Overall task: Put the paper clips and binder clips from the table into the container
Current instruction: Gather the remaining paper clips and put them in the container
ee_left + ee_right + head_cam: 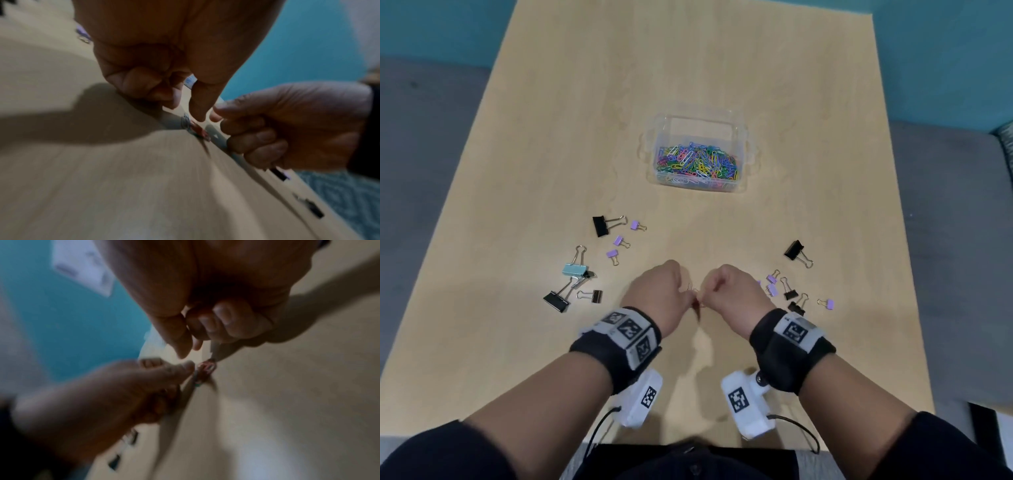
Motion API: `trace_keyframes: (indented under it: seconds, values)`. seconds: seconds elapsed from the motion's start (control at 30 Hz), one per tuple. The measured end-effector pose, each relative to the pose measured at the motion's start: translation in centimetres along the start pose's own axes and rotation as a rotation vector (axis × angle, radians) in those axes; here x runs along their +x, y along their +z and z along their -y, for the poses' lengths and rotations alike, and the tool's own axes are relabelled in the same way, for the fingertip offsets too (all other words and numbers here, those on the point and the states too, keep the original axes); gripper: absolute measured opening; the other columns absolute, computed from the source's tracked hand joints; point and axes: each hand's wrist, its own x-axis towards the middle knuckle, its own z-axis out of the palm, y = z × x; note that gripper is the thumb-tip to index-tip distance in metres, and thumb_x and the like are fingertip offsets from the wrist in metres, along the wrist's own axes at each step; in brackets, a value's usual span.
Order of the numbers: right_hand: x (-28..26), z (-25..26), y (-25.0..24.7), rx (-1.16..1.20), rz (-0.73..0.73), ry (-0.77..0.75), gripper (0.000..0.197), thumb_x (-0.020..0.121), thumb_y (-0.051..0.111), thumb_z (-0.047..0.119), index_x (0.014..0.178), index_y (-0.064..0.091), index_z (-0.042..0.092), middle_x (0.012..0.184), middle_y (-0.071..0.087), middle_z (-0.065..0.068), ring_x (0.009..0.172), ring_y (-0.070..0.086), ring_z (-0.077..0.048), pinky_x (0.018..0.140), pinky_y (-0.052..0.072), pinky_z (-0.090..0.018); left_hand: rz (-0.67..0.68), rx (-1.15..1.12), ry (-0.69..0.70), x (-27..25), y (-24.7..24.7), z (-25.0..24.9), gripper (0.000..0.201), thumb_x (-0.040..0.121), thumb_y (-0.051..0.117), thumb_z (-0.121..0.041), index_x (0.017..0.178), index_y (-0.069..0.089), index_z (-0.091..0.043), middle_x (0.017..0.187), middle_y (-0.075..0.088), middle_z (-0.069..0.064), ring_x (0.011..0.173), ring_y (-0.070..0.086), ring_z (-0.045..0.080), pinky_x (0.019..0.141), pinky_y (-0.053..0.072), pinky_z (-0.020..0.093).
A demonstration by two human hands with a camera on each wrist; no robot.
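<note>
A clear plastic container [743,144] holding many coloured paper clips stands mid-table. Both hands hover close together near the table's front. My left hand [654,294] is curled, and its thumb and forefinger pinch a small bunch of paper clips [694,297], seen blurred in the wrist views [197,129] [205,369]. My right hand [736,294] is curled into a loose fist just right of the bunch, with its thumb tip [182,352] slightly above the clips and nothing visible in it. Binder clips lie scattered on both sides.
On the left lie black, purple and one light-blue binder clip [575,270], the largest black one [601,225] farthest away. On the right lie a black binder clip [794,249] and several small purple and black ones [791,294]. The wooden table [688,68] ends just behind my wrists.
</note>
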Motion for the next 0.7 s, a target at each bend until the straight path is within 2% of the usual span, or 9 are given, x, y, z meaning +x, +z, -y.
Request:
trace_keyframes:
  seconds: [0.07, 0.13, 0.23, 0.3, 0.37, 0.43, 0.53, 0.63, 0.7]
  values:
    - [-0.4, -0.1, 0.3, -0.363, 0.007, -0.099, 0.021, 0.082, 0.063, 0.035, 0.089, 0.048, 0.023, 0.071, 0.053, 0.008, 0.061, 0.051, -0.013, 0.053, 0.036, -0.03, -0.01, 0.053, 0.02, 0.3, 0.3, -0.3, 0.018, 0.086, 0.058, -0.029, 0.081, 0.043, -0.021, 0.077, 0.052, -0.004, 0.067, 0.05, 0.015, 0.057, 0.037, 0.029]
    - [-0.7, 0.2, 0.6, -0.556, 0.006, -0.17, 0.018, 0.089, 0.056, 0.035, 0.094, 0.042, 0.025, 0.071, 0.05, 0.007, 0.059, 0.051, -0.014, 0.049, 0.035, -0.03, 0.016, 0.08, 0.028, 0.7, 0.2, -0.3, 0.009, 0.087, 0.055, -0.021, 0.084, 0.047, -0.018, 0.082, 0.054, -0.001, 0.073, 0.054, 0.019, 0.063, 0.044, 0.032]
    - [-0.4, 0.5, 0.9, -0.603, -0.002, -0.208, 0.009, 0.093, 0.047, 0.027, 0.089, 0.041, 0.023, 0.074, 0.054, 0.003, 0.065, 0.055, -0.021, 0.057, 0.046, -0.034, 0.087, 0.136, 0.064, 0.7, 0.0, -0.3, 0.004, 0.088, 0.051, -0.015, 0.085, 0.051, -0.017, 0.089, 0.055, 0.001, 0.079, 0.056, 0.022, 0.071, 0.049, 0.035]
    - [-0.3, 0.7, 1.1, -0.617, 0.02, -0.208, 0.009, 0.093, 0.044, 0.022, 0.085, 0.041, 0.022, 0.075, 0.055, 0.001, 0.069, 0.056, -0.025, 0.062, 0.05, -0.038, 0.106, 0.165, 0.086, 0.6, -0.2, -0.2, 0.007, 0.087, 0.049, -0.013, 0.083, 0.052, -0.017, 0.089, 0.054, 0.002, 0.078, 0.056, 0.022, 0.071, 0.049, 0.035]
    - [-0.1, 1.0, 1.1, -0.641, 0.065, -0.211, 0.009, 0.09, 0.041, 0.016, 0.082, 0.04, 0.021, 0.075, 0.055, 0.0, 0.07, 0.056, -0.027, 0.06, 0.047, -0.036, 0.107, 0.193, 0.105, 0.6, -0.1, -0.2, 0.009, 0.087, 0.046, -0.011, 0.082, 0.05, -0.017, 0.088, 0.051, 0.001, 0.076, 0.055, 0.022, 0.068, 0.047, 0.033]
    - [0.1, 1.2, 1.1, -0.66, 0.108, -0.229, 0.014, 0.086, 0.04, 0.011, 0.079, 0.037, 0.023, 0.072, 0.053, 0.0, 0.069, 0.054, -0.027, 0.054, 0.038, -0.033, 0.108, 0.212, 0.116, 0.6, 0.0, -0.1, 0.013, 0.086, 0.045, -0.011, 0.076, 0.044, -0.019, 0.083, 0.046, 0.0, 0.07, 0.052, 0.022, 0.063, 0.043, 0.032]
    - [0.5, 1.5, 1.0, -0.76, 0.146, -0.291, 0.015, 0.085, 0.041, 0.01, 0.081, 0.038, 0.024, 0.068, 0.048, 0.004, 0.068, 0.051, -0.026, 0.055, 0.034, -0.031, 0.09, 0.2, 0.154, 0.3, 0.2, 0.1, 0.022, 0.086, 0.046, -0.014, 0.068, 0.037, -0.022, 0.08, 0.04, -0.001, 0.065, 0.047, 0.021, 0.059, 0.037, 0.031]
    - [0.4, 1.3, 1.0, -0.834, 0.17, -0.352, 0.012, 0.087, 0.042, 0.014, 0.086, 0.043, 0.026, 0.072, 0.05, 0.005, 0.069, 0.05, -0.025, 0.058, 0.037, -0.032, 0.069, 0.112, 0.153, -0.4, -0.3, 0.8, 0.013, 0.084, 0.05, -0.014, 0.073, 0.044, -0.016, 0.079, 0.048, 0.0, 0.068, 0.05, 0.024, 0.062, 0.041, 0.034]
    - [0.5, 0.9, 0.5, -0.752, 0.15, -0.332, 0.004, 0.085, 0.046, 0.016, 0.084, 0.049, 0.018, 0.071, 0.056, 0.004, 0.068, 0.054, -0.023, 0.056, 0.043, -0.033, 0.025, -0.066, 0.079, -0.5, -0.8, 1.7, 0.005, 0.079, 0.055, -0.011, 0.077, 0.051, -0.013, 0.074, 0.057, 0.002, 0.068, 0.055, 0.023, 0.062, 0.047, 0.034]
